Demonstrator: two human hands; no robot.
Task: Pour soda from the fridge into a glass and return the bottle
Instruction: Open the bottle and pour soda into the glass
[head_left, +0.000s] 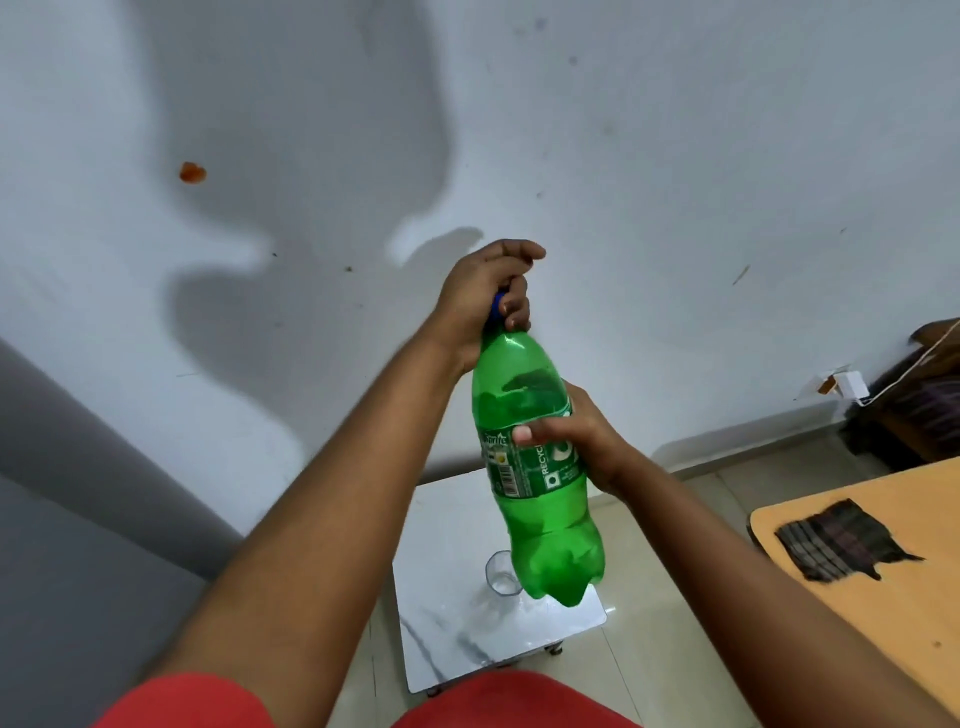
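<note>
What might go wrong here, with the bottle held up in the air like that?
The left hand is closed over the cap while the right hand holds the green bottle above the small marble table. Soda may fizz over once opened. The bottle's base hangs near the empty glass and might knock it.

Single head view, close, facing forward-down over arms toward wall.

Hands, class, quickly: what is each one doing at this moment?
Left hand: closed around the blue cap of the green plastic soda bottle.
Right hand: closed around the bottle's labelled middle, holding it above the small white marble-patterned table.
</note>
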